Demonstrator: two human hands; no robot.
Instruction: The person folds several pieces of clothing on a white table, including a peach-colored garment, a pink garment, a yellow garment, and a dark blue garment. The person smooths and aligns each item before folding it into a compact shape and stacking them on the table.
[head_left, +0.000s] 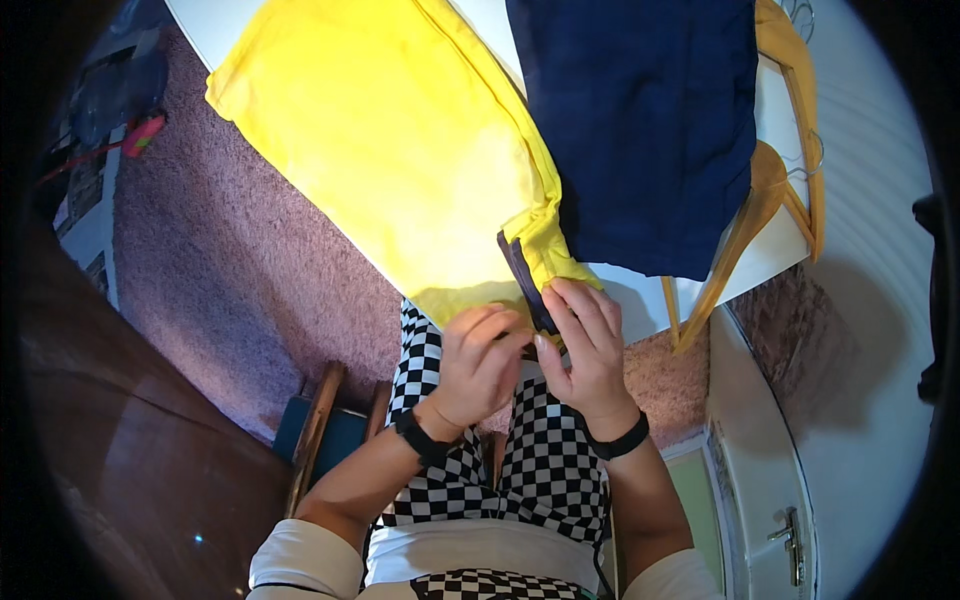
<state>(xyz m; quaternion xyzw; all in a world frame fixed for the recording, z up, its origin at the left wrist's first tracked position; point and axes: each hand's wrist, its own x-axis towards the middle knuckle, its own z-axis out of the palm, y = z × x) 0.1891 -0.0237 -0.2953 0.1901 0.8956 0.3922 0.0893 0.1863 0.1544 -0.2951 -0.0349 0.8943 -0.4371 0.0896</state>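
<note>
A yellow cloth garment (390, 142) lies spread over the table and reaches its near edge. A dark strip (529, 281), perhaps a zip or trim, runs along its lower right part. My left hand (476, 367) has its fingers curled, the fingertips pinched together at the strip's lower end. Between the thumb and fingers of my right hand (589, 349) is the garment's near corner, just right of the strip. The fingers partly hide the cloth there. Folded navy cloth (645, 142) lies to the right of the yellow garment.
Wooden hangers (769, 172) with metal hooks lie at the right of the white table (630, 300), one jutting past its edge. Pink carpet (247, 247) covers the floor. A wooden chair part (315, 427) is at lower left, and a door handle (791, 544) at lower right.
</note>
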